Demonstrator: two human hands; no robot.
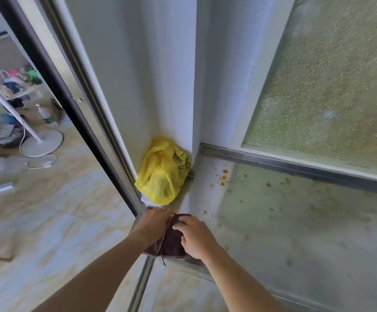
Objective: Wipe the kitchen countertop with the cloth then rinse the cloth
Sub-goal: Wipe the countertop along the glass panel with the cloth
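Note:
A dark brown cloth lies bunched at the near left corner of a pale countertop, which is spotted with brownish stains. My left hand grips the cloth's left edge, fingers curled over the fabric. Over the cloth's right part my right hand lies with fingers bent, pressing or holding it; which of the two I cannot tell. Both hands sit close together at the counter's corner, just in front of the yellow bag.
A yellow plastic bag sits in the corner against the white wall. A frosted window with a metal sill runs behind the counter. To the left a sliding door frame opens onto a tiled floor with a fan stand and clutter.

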